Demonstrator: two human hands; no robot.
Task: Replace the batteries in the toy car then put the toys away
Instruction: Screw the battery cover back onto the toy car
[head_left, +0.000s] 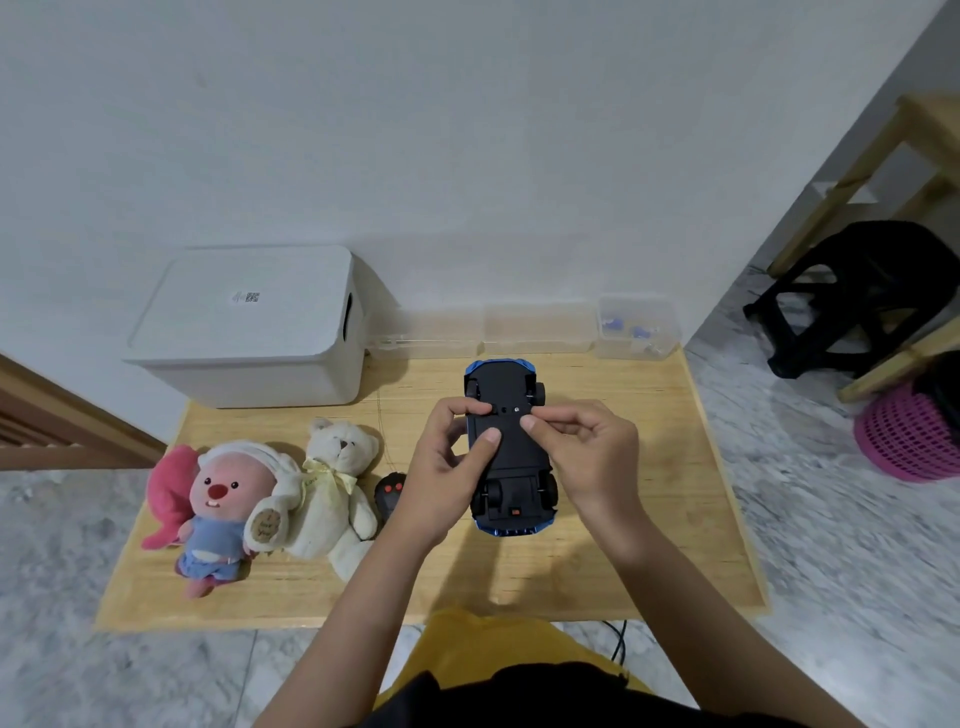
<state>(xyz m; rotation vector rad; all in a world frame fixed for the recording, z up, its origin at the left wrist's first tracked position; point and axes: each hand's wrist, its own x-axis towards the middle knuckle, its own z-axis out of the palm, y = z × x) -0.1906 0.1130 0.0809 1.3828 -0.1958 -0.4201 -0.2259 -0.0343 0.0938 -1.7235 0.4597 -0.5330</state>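
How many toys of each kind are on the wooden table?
Plush toys: 2, a pink beaver plush in a blue outfit and a cream teddy bear with a yellow bow
Toy cars: 1, a blue upturned car
Remote controls: 1, black with red buttons
Total: 4

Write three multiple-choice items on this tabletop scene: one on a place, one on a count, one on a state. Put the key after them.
1. Where does the white storage box stand?
A. back left of the table
B. on the floor
C. right of the toy car

2. How many plush toys lie on the table?
A. one
B. two
C. four

3. How does the toy car sit?
A. on its wheels
B. underside up, held in both hands
C. inside the box

Key: 1 A, it stands by the wall at the left. 2 B, the pink plush and the cream teddy bear. 3 B, the left hand and right hand grip it with the black underside showing.
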